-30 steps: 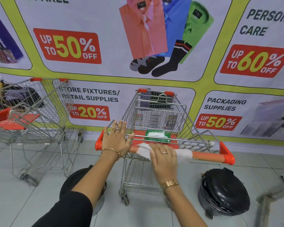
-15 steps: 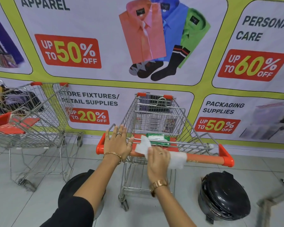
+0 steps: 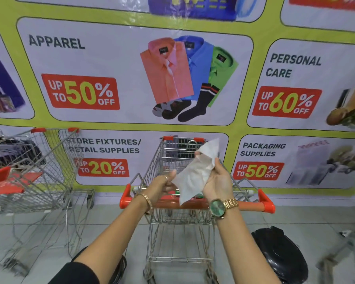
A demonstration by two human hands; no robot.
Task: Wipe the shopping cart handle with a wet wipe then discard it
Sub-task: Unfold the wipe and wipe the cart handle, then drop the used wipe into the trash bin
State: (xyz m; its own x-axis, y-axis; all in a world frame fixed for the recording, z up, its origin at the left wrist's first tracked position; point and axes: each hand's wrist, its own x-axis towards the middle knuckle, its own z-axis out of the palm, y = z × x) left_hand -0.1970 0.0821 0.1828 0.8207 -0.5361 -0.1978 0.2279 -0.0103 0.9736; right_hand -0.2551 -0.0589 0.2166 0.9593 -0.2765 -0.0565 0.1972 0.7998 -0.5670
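Note:
A wire shopping cart [image 3: 172,158] stands straight ahead with its orange handle [image 3: 252,206] across the front. Both my hands are raised above the handle and hold a white wet wipe [image 3: 195,175] stretched between them. My left hand [image 3: 162,185] pinches its lower left edge. My right hand [image 3: 217,183], palm towards me, grips the right side, and the wipe's top corner sticks up past the fingers. A green wipes pack lies behind the wipe in the cart's child seat, mostly hidden.
A black lidded bin [image 3: 281,255] stands on the floor at the right of the cart, another dark bin [image 3: 117,269] at the lower left behind my arm. A second cart [image 3: 35,171] with items is parked at the left. A banner wall is close behind.
Both hands have left the handle and risen. The right hand lifted the wipe off the bar, and the left hand let go of the handle and took hold of the wipe. The view tilted up.

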